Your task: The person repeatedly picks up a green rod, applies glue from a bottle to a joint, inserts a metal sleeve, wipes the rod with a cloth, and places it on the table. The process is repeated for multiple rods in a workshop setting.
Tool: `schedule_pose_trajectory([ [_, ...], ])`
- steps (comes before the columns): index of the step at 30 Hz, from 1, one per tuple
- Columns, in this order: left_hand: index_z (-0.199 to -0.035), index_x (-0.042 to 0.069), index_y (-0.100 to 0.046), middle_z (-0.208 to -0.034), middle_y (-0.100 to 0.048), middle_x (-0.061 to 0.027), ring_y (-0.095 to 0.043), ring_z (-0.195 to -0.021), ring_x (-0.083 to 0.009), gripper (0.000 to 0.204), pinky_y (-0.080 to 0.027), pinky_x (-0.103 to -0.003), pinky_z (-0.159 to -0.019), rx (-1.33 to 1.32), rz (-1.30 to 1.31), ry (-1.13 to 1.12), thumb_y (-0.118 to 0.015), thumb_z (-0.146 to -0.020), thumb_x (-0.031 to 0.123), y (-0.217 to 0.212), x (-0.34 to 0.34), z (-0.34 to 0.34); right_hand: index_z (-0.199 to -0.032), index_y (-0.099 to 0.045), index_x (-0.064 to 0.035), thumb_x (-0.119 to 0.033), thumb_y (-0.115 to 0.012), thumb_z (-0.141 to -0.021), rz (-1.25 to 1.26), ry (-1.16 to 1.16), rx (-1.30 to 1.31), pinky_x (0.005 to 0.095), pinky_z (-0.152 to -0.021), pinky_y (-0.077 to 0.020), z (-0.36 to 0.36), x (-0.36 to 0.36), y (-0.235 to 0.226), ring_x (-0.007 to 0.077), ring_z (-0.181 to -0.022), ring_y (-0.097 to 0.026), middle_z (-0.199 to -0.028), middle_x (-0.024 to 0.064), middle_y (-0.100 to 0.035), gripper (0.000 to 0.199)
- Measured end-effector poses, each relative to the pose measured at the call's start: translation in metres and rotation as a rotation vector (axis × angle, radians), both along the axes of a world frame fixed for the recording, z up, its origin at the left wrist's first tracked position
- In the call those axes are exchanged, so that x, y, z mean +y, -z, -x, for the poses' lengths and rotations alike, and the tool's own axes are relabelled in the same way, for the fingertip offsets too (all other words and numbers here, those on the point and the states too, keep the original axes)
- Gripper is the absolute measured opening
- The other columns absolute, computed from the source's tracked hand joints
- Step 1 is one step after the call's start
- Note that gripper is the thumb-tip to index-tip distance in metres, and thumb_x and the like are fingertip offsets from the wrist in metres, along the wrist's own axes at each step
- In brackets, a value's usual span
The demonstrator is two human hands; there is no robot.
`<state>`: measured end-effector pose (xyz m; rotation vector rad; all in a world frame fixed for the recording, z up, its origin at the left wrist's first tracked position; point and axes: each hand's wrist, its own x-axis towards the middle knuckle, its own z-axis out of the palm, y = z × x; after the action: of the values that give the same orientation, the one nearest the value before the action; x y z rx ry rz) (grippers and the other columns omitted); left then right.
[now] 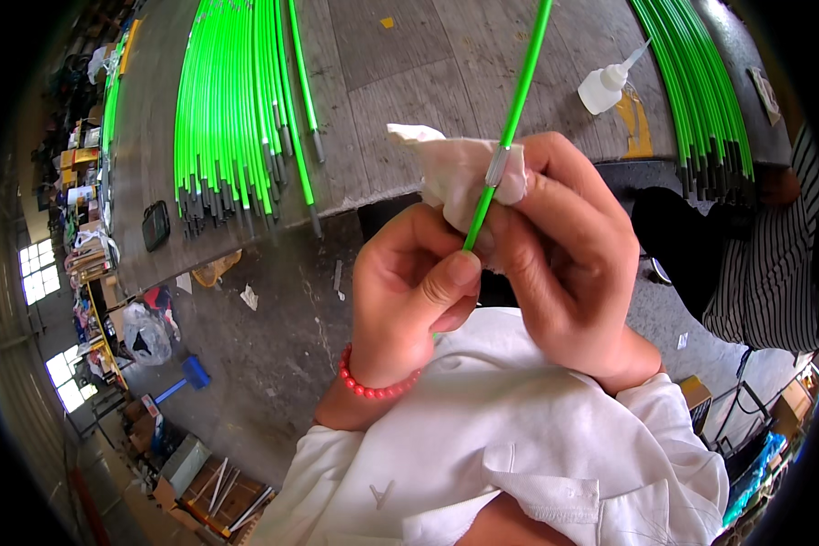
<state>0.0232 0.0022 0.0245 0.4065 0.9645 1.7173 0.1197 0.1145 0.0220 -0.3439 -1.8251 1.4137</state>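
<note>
A thin green rod (523,86) runs up from between my hands, tilted a little to the right, with a silver metal sleeve (498,166) around it. Below the sleeve, my left hand (400,287), with a red bead bracelet (373,391) at its wrist, pinches the rod between thumb and fingers. My right hand (578,250) is closed on a thin white cloth (455,168), which lies behind the rod at the sleeve. Part of the cloth hangs out to the left. The rod's lower end is mostly hidden by my left hand.
On the grey table (391,82) lie many dark-tipped green rods (232,100), with another bundle (701,91) at the right. A white dropper bottle (602,89) stands near yellow tape (635,127). A dark device (156,225) sits at the left edge. Another person in striped clothing (769,264) is at the right.
</note>
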Motion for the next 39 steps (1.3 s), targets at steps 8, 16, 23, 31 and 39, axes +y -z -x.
schedule_pose_trajectory([
  [8, -0.085, 0.004, -0.044, -0.076, -0.047, -0.0013, -0.030, -0.044, -0.0014, 0.017, -0.020, -0.017, -0.035, 0.108, 0.032, -0.059, -0.060, -0.086, 0.011, -0.001, -0.004, 0.004, -0.100, -0.055, 0.0025, -0.010, -0.054, -0.090, 0.888, 0.019, 0.181, 0.0209, -0.072, -0.0463, -0.005, 0.013, 0.010, 0.0075, -0.081, -0.058, -0.090, 0.0041, -0.062, 0.015],
  [16, -0.083, 0.003, -0.048, -0.075, -0.056, -0.0032, -0.042, -0.051, -0.0004, 0.017, -0.030, -0.018, -0.039, 0.108, 0.059, -0.120, -0.064, -0.081, 0.000, 0.000, -0.003, -0.003, -0.089, -0.054, -0.0035, -0.009, -0.073, -0.073, 1.077, -0.208, 0.153, 0.0242, -0.067, -0.0501, -0.006, -0.002, -0.006, 0.0126, -0.075, -0.061, -0.087, 0.0075, -0.063, 0.026],
  [23, -0.082, 0.000, -0.049, -0.075, -0.057, -0.0052, -0.043, -0.048, -0.0020, 0.015, -0.032, -0.018, -0.039, 0.121, 0.033, -0.085, -0.063, -0.083, 0.003, 0.001, -0.006, -0.006, -0.082, -0.052, -0.0048, 0.001, -0.073, -0.070, 1.033, -0.160, 0.211, 0.0257, -0.064, -0.0518, 0.001, 0.000, -0.002, 0.0137, -0.072, -0.062, -0.080, 0.0069, -0.062, 0.025],
  [31, -0.085, -0.001, -0.047, -0.058, -0.051, -0.0039, -0.038, -0.037, -0.0053, 0.029, -0.026, -0.018, -0.033, 0.156, 0.090, -0.020, -0.062, -0.086, 0.025, -0.003, -0.001, -0.006, -0.079, -0.050, -0.0057, 0.003, -0.073, -0.068, 0.975, -0.110, 0.214, 0.0259, -0.065, -0.0520, -0.002, -0.001, 0.000, 0.0153, -0.072, -0.062, -0.080, 0.0074, -0.062, 0.027],
  [39, -0.092, -0.003, -0.050, -0.065, -0.052, -0.0048, -0.041, -0.042, -0.0049, 0.031, -0.028, -0.017, -0.034, -0.018, 0.042, 0.101, -0.063, -0.086, 0.023, 0.002, -0.009, 0.001, -0.077, -0.049, -0.0060, 0.002, -0.075, -0.066, 0.977, -0.150, 0.209, 0.0266, -0.060, -0.0520, -0.002, 0.002, -0.001, 0.0152, -0.067, -0.062, -0.077, 0.0076, -0.061, 0.029],
])
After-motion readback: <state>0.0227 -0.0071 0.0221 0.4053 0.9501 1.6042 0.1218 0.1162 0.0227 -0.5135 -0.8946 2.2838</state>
